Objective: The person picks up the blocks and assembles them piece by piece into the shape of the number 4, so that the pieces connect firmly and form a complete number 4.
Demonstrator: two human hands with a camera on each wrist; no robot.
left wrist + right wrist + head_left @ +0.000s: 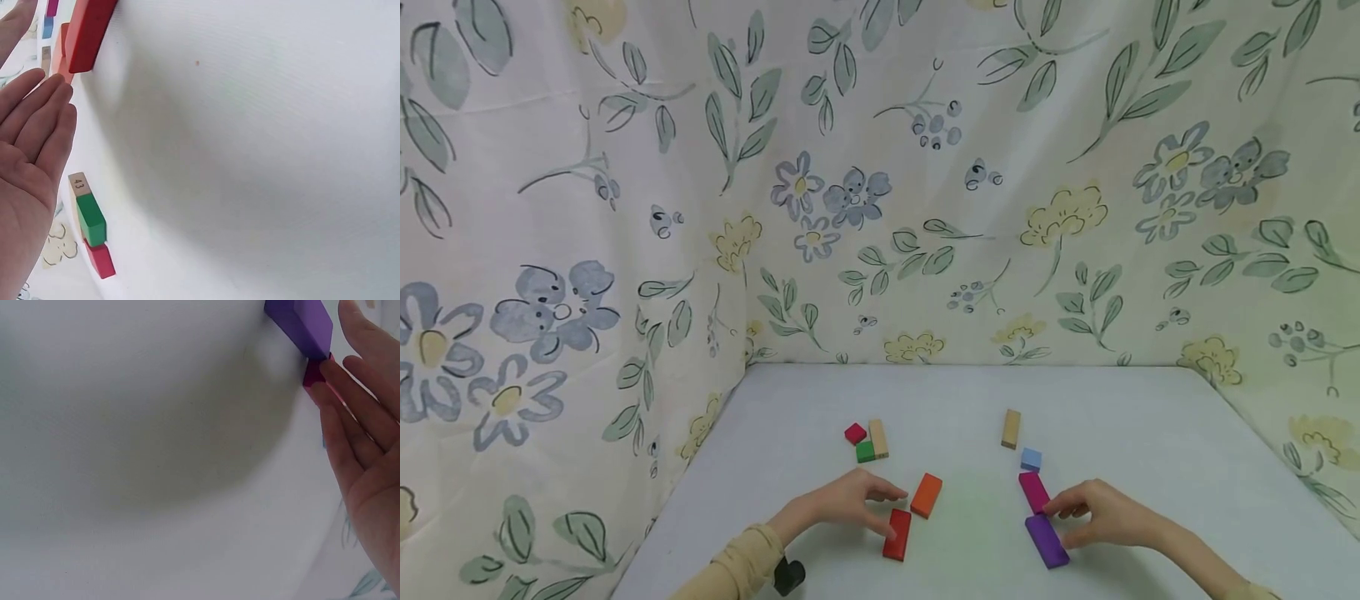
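Observation:
My left hand (pixel 842 502) hovers beside a red block (pixel 897 536), its thumb tip at the block and its fingers extended toward an orange block (pixel 927 496). In the left wrist view the fingers (pixel 47 122) look nearly straight, with nothing held. My right hand (pixel 1105 515) is at a purple block (pixel 1047 540) and a magenta block (pixel 1033 492), which lie end to end. Its thumb is by the purple one and its fingertips are by the magenta one. The right wrist view shows loosely extended fingers (pixel 369 428); whether they touch the magenta block, I cannot tell.
Farther back on the white table (pixel 955 400) at left sit a crimson block (pixel 855 433), a green block (pixel 866 452) and a plain wooden block (pixel 878 438). Back right are a light blue block (pixel 1032 459) and another wooden block (pixel 1011 429). Flowered cloth (pixel 925 183) encloses the table.

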